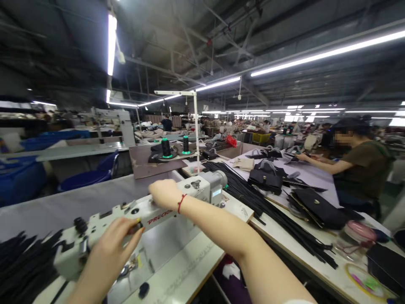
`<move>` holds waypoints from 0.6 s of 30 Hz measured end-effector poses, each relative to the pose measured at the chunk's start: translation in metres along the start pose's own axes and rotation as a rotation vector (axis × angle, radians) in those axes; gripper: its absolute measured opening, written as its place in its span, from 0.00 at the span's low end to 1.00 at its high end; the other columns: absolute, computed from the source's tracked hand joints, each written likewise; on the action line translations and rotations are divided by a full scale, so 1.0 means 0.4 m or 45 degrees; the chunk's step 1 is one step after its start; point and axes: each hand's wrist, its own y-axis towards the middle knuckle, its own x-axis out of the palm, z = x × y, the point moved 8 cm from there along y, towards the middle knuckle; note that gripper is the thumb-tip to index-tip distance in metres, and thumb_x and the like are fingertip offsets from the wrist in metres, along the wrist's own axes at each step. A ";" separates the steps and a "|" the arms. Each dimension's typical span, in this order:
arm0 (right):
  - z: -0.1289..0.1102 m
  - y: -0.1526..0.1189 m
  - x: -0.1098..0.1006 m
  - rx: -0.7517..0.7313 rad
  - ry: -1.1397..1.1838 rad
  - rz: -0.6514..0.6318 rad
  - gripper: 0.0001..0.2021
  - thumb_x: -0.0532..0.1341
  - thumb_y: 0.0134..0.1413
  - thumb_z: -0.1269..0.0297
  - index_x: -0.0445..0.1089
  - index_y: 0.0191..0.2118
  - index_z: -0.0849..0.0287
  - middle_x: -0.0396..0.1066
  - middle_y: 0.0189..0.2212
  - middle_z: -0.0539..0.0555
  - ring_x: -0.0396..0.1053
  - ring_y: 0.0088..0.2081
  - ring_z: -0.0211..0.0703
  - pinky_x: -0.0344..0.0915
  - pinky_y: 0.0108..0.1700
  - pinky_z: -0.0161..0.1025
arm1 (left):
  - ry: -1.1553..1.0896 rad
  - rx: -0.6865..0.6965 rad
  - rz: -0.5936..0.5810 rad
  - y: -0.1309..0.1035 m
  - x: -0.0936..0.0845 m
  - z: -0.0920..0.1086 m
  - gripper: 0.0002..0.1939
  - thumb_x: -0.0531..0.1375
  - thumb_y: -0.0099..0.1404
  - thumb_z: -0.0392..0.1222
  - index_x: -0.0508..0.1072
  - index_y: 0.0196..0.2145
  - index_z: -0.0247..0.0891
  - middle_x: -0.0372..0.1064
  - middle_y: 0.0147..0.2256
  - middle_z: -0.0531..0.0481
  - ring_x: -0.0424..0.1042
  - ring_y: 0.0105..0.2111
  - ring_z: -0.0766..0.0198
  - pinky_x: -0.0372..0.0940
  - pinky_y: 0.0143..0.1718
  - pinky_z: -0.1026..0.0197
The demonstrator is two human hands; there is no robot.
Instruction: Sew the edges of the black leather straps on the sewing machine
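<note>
A pale sewing machine [190,202] with red lettering stretches across in front of me. My left hand [115,242] is by its front face, thumb and fingers pinching a small dark bobbin-like piece [138,226]. Over the top of the machine arm, my right hand [165,195] is closed with its fingers bent down behind; what they hold, if anything, is hidden. A red cord bracelet [181,203] circles that wrist. Below the left hand, the needle area shows some metal parts. A small black object [144,290] lies on the machine bed.
Black strips [253,207] run along the table at right, near black bags [265,179] and a pink-lidded jar [357,238]. More dark strips [28,261] lie at left. Thread cones [166,147] stand behind the machine beside a white pole [196,131]. A co-worker [363,164] works at right.
</note>
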 end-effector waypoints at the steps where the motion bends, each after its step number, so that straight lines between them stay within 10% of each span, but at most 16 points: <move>1: 0.005 0.000 -0.004 0.034 -0.017 -0.004 0.10 0.56 0.58 0.75 0.76 0.38 0.64 0.78 0.40 0.65 0.77 0.41 0.52 0.72 0.39 0.40 | 0.011 -0.005 -0.017 0.002 0.003 0.000 0.08 0.55 0.67 0.47 0.69 0.37 0.42 0.68 0.34 0.49 0.70 0.36 0.57 0.66 0.39 0.58; 18: -0.001 0.030 -0.007 0.115 -0.100 0.009 0.13 0.54 0.62 0.69 0.75 0.43 0.59 0.77 0.42 0.64 0.75 0.46 0.52 0.68 0.43 0.40 | 0.092 -0.130 -0.206 0.074 0.052 -0.031 0.09 0.52 0.67 0.38 0.72 0.40 0.38 0.64 0.37 0.47 0.69 0.36 0.59 0.64 0.42 0.57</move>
